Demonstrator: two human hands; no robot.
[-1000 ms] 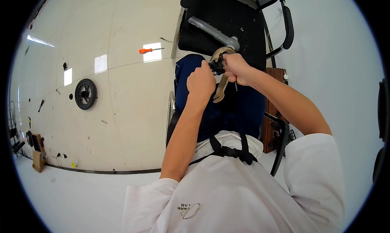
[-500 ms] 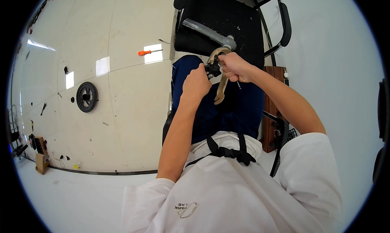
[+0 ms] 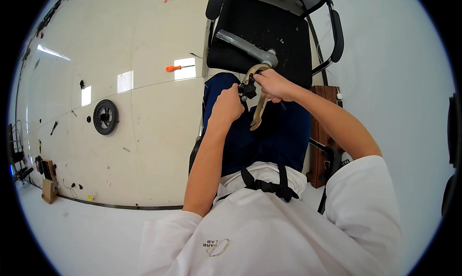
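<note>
The left hand (image 3: 227, 105) was clenched in a fist, its grip closed on a small black knob (image 3: 248, 89) fixed to a curved tan bracket (image 3: 259, 113). The right hand (image 3: 272, 84) had its grip wrapped around the top of that bracket, just below a grey metal tube (image 3: 243, 45) lying on an overturned black office chair (image 3: 269, 31). Well apart on the floor (image 3: 144, 131) lay an orange screwdriver (image 3: 179, 68) and a black caster wheel (image 3: 105, 117).

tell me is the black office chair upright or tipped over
Tipped over. The office chair lies on the floor with its seat underside and grey metal column facing the camera. Both hands, left and right, work at its beige lever.
</note>
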